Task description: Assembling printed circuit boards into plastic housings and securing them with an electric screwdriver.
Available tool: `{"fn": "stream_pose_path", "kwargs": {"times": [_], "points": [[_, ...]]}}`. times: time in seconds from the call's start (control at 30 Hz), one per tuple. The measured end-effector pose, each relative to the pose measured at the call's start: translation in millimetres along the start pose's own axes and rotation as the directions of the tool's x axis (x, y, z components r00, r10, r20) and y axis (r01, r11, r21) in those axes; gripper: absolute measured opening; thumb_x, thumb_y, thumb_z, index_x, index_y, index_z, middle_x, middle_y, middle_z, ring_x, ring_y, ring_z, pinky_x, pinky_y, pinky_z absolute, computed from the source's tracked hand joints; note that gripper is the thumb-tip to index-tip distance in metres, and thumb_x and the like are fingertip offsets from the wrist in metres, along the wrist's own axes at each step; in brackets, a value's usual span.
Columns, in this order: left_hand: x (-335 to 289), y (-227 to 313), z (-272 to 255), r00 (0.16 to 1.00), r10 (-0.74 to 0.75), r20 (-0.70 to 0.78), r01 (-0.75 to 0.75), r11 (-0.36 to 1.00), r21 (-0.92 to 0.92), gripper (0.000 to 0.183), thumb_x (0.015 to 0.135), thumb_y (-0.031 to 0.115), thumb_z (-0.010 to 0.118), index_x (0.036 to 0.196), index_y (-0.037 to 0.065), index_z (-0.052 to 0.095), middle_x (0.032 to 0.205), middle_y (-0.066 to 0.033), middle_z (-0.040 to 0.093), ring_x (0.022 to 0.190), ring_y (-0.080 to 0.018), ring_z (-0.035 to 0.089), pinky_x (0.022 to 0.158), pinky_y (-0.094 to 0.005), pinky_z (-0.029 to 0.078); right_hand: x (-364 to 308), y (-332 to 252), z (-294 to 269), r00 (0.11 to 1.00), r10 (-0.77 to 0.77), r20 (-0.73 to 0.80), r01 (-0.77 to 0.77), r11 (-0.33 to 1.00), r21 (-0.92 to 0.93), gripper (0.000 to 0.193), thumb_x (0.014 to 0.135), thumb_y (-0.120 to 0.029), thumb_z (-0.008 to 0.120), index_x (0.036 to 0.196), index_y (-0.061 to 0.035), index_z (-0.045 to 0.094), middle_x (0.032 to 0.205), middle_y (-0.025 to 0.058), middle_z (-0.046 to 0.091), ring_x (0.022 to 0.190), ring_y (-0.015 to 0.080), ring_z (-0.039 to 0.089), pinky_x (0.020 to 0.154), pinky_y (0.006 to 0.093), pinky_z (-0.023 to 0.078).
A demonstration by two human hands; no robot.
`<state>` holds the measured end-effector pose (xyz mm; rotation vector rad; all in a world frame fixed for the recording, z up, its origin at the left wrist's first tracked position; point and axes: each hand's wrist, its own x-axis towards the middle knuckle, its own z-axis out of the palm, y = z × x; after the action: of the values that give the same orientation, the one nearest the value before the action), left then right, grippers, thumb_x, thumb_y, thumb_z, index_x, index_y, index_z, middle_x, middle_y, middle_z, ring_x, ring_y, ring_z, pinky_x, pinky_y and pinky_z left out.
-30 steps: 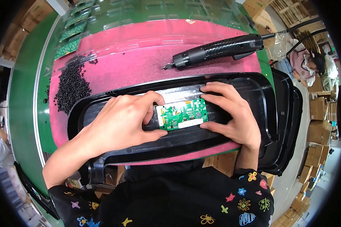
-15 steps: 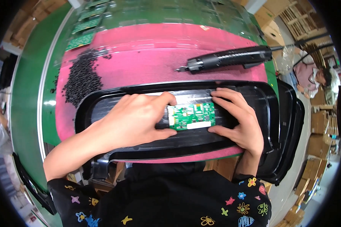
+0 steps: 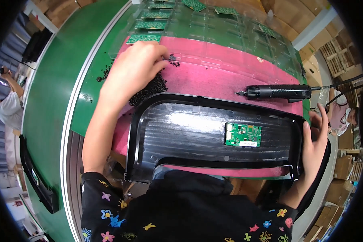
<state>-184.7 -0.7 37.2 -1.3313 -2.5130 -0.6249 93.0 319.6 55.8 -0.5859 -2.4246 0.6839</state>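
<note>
A green circuit board (image 3: 243,135) with a white connector and a white label lies flat inside a long black plastic housing (image 3: 181,135). My left hand (image 3: 138,66) reaches over a heap of small black screws (image 3: 149,90), fingers bent, thumb and forefinger a little apart. Whether a screw is between its fingertips is too small to tell. At the housing's right end, my right hand (image 3: 315,139) rests along the outer edge with fingers stretched and thumb near the rim. Neither hand touches the board.
A black electric screwdriver (image 3: 278,92) lies on the pink mat (image 3: 218,76) beyond the housing, its cord running right. Clear plastic trays (image 3: 213,30) with several green boards (image 3: 150,25) stand at the back. People sit at far left and far right.
Both hands have let go of the circuit board, which now lies in the housing. My left hand moved up-left to the screws; my right hand moved to the housing's right end. The view shifted.
</note>
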Motion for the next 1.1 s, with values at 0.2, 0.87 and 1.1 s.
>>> {"fn": "stream_pose_path", "kwargs": {"times": [0.2,0.87,1.1], "points": [[22,6,39,0.997,-0.059,0.052,0.044,0.967,0.251,0.024,0.075,0.021,0.074,0.076,-0.001,0.066,0.072,-0.0179,0.064,0.072,-0.0354,0.065,0.063,-0.0431,0.053,59,52,-6,0.969,0.013,0.246,-0.05,0.988,0.143,0.049,0.094,-0.018,0.058,0.14,-0.0145,0.041,0.11,0.0098,0.058,0.1,0.0159,0.055,0.087,0.0282,0.045],[31,-8,52,0.994,0.052,0.095,-0.045,0.996,-0.071,0.015,0.068,-0.001,0.068,0.083,-0.005,0.067,0.071,-0.0214,0.063,0.071,-0.037,0.064,0.07,-0.0399,0.052,82,-58,95,0.966,-0.13,0.223,-0.199,0.177,0.964,0.029,0.092,-0.019,0.062,0.114,-0.0037,0.05,0.081,0.006,0.055,0.078,0.0184,0.056,0.078,0.0344,0.048],[32,2,43,0.991,-0.027,0.134,0.027,1.0,0.001,0.016,0.067,-0.002,0.064,0.081,-0.007,0.066,0.07,-0.0195,0.066,0.067,-0.0288,0.067,0.064,-0.0344,0.053,58,-59,76,0.948,-0.311,0.07,-0.111,-0.118,0.987,0.03,0.097,-0.034,0.05,0.116,-0.011,0.05,0.074,-0.0002,0.048,0.074,0.0141,0.049,0.086,0.0402,0.046]]}}
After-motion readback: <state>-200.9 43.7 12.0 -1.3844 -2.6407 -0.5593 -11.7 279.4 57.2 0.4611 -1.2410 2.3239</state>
